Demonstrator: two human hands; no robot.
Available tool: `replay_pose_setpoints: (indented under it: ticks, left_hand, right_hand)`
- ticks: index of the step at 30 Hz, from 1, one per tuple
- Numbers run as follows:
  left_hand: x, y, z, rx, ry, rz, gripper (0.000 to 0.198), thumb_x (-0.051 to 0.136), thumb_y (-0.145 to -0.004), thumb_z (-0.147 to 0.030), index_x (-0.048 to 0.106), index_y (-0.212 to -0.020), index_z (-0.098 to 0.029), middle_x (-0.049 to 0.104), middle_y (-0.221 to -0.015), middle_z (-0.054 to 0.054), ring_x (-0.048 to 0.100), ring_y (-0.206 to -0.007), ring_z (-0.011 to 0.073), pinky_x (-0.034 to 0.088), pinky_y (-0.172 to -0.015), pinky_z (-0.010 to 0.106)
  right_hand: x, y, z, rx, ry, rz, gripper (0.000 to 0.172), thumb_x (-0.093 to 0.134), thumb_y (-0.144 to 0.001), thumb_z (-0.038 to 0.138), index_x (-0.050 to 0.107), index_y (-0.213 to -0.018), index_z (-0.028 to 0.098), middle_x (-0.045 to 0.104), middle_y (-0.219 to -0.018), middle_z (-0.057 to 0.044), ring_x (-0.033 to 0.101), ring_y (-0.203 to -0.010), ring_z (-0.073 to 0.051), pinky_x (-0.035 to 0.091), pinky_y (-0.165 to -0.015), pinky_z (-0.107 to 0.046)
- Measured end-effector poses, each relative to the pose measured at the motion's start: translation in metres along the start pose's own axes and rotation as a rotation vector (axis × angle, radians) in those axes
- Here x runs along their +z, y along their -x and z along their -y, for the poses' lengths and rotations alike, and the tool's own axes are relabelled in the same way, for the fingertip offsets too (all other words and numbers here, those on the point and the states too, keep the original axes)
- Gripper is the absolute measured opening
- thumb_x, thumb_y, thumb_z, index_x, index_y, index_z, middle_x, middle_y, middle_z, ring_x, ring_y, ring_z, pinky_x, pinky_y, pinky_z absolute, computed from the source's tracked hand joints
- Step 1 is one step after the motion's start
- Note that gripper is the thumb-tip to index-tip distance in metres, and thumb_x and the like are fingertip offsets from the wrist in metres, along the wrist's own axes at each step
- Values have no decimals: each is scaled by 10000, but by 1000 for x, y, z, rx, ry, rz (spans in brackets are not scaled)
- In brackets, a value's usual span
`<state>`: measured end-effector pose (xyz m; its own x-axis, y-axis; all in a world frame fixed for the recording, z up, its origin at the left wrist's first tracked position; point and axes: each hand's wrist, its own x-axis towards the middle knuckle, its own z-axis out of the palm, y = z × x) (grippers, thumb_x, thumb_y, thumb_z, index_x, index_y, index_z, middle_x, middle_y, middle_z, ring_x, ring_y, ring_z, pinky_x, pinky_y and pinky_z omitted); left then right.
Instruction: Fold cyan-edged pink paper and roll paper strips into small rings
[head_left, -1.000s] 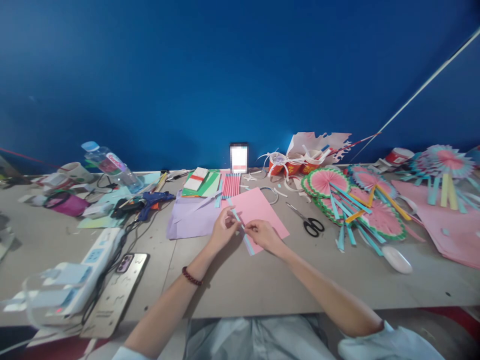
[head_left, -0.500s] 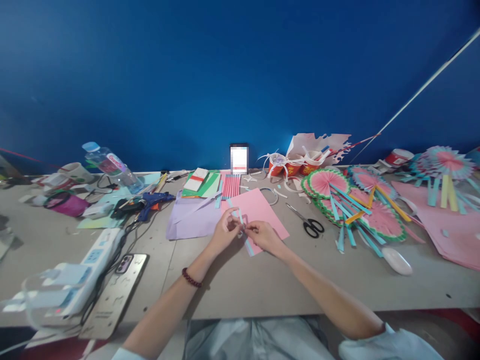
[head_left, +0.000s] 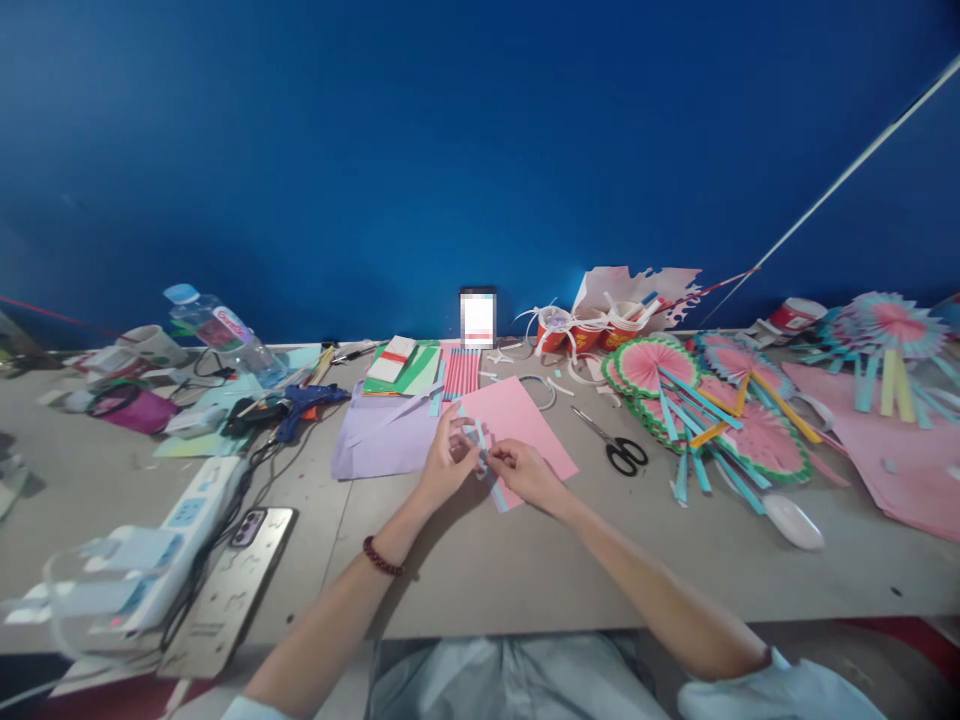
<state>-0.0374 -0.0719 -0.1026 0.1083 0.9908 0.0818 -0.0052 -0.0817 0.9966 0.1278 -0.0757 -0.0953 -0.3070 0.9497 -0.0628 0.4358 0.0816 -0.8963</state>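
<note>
Both hands meet over a pink sheet of paper (head_left: 536, 425) that has a light blue strip along its left edge. My left hand (head_left: 448, 458) is curled, thumb and fingers pinching a narrow light blue paper strip (head_left: 481, 432). Against the strip's lower end, my right hand (head_left: 525, 470) presses its thumb and forefinger together. The fingertips cover part of the strip, and its exact fold cannot be made out. Left of the hands lies purple paper (head_left: 375, 440). Scissors with black handles (head_left: 622, 455) rest to the right, apart from my right hand.
At left are a power strip (head_left: 180, 540), a phone (head_left: 229, 590), a blue glue gun (head_left: 304, 405) and a tilted bottle (head_left: 229, 335). Red cups (head_left: 589, 335) stand at the back. Paper watermelon fans (head_left: 757, 430) and a white spoon-like piece (head_left: 793, 522) lie at right.
My left fingers have shifted slightly, and the strip between the hands has turned a little. My right hand stays almost in place.
</note>
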Motion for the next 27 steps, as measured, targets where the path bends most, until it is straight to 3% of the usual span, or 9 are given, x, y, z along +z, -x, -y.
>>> replay_pose_setpoints:
  ticks: [2,5,10,12,14,18,22,27]
  left_hand:
    - [-2,1,-4,18,-48,32,742,665,-741,-263,312,-1393,-292,495,-1240,90,542,-679,69,487,-571,203]
    - [-5,1,-8,25,-110,77,617,653,-732,-237,456,-1317,-248,549,-1129,64,523,-654,61,465,-577,188]
    - [-11,-2,-11,24,-239,113,246,647,-722,-219,659,-962,-167,609,-782,20,542,-622,101,441,-560,202]
    - [-12,-2,-13,9,-269,162,126,658,-726,-240,648,-819,-155,630,-748,28,559,-616,114,444,-565,214]
    - [-12,0,-15,-19,-273,199,145,679,-728,-281,611,-756,-155,639,-732,27,566,-598,118,435,-549,216]
    - [-7,7,-17,-92,-240,282,238,690,-750,-370,572,-755,-164,621,-655,4,561,-553,117,409,-508,207]
    - [1,12,-13,-103,-199,362,245,675,-770,-379,635,-857,-154,685,-778,49,622,-644,152,469,-584,246]
    - [6,12,-9,-46,-274,369,222,602,-831,-338,706,-905,-157,711,-786,67,620,-655,160,476,-623,267]
  right_hand:
    - [0,-1,-2,-36,43,-12,141,525,-809,238,610,-718,171,553,-704,12,503,-622,-110,398,-608,-231]
    - [-1,-1,-3,-46,68,-5,105,541,-793,210,633,-754,175,574,-765,3,507,-652,-112,404,-636,-238]
    - [-5,0,-4,-55,54,50,88,579,-768,205,655,-775,161,595,-815,-10,515,-661,-108,412,-637,-234]
    - [-8,-1,-5,-86,55,84,97,571,-752,161,661,-786,160,605,-834,-14,525,-676,-104,409,-635,-224]
    - [-12,-1,-6,-116,70,118,119,560,-741,132,663,-793,161,610,-844,-14,530,-680,-101,405,-633,-218]
    - [-23,-1,-7,-120,136,174,90,564,-765,179,652,-758,161,596,-798,-9,524,-674,-111,399,-621,-223]
    - [-36,3,-8,-174,169,219,106,537,-774,165,643,-773,161,592,-826,-17,533,-699,-122,412,-634,-235]
    - [-40,19,-13,-197,192,136,213,486,-810,160,659,-934,169,632,-903,-51,555,-735,-144,439,-652,-254]
